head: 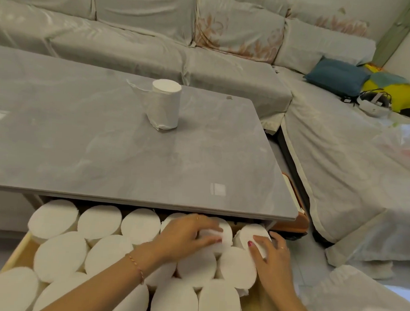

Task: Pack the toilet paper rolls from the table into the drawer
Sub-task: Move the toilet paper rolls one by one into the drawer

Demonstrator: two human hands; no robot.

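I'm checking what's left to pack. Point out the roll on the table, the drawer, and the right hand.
roll on the table (pixel 165 107), head view, wrapped side.
drawer (pixel 17 253), head view, left wooden rim.
right hand (pixel 271 254), head view, back of hand.

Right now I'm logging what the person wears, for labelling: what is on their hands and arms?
Both forearms are bare, no sleeves. The left wrist carries a thin braided bracelet. The left hand and right hand each wear a slim ring; the right thumbnail has dark red polish.
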